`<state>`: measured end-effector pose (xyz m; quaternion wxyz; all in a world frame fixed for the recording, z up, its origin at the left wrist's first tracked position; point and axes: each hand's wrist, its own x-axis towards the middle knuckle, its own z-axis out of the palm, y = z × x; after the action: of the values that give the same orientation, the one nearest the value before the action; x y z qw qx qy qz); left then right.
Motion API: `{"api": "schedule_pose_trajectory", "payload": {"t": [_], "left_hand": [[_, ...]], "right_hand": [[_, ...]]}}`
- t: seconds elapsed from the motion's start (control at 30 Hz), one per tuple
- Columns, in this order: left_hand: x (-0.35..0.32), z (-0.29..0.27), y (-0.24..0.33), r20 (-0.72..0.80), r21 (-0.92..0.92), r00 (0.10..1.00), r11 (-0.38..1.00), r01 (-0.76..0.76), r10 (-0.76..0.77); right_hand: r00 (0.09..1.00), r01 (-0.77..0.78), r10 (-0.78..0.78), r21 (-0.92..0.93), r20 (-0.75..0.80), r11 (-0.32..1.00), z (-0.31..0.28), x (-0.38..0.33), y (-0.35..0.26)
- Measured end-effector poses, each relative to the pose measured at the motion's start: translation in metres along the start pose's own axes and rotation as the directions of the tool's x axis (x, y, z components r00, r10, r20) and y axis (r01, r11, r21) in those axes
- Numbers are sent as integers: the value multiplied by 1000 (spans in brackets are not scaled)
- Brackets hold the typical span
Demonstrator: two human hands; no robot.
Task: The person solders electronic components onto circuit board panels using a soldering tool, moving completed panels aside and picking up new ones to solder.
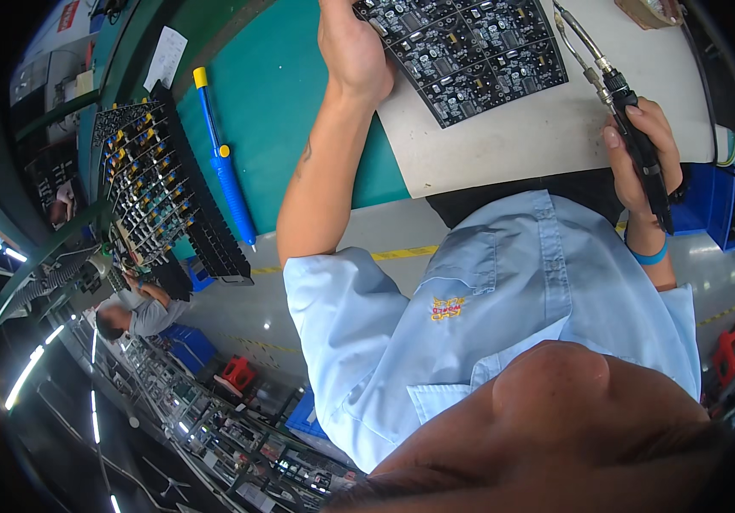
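There are two foreground hands (355,56) (667,152), one held circuit panel (480,64), one soldering tool (643,161) and one blue pump (228,179).

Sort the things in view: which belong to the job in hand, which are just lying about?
In hand, judging by the hands:
black rectangular circuit-board panel, at the left hand
black-handled, metal-shafted soldering tool, in the right hand
pale flat sheet, under the panel

Apparently lying about:
blue pen-shaped pump with yellow cap, on the green mat
red plastic stool, on the floor

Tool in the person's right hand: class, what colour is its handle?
The handle is black; it shows best in the head view.
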<state>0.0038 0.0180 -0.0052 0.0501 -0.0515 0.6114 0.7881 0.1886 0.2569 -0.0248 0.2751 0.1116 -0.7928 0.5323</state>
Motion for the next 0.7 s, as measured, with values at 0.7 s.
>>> {"api": "schedule_pose_trajectory", "payload": {"t": [0.7], "left_hand": [[14,-15,-17,158,-29,967,980,-196,198]], "right_hand": [[1000,9,-9,8,6,1000,-1,0,1]]}}
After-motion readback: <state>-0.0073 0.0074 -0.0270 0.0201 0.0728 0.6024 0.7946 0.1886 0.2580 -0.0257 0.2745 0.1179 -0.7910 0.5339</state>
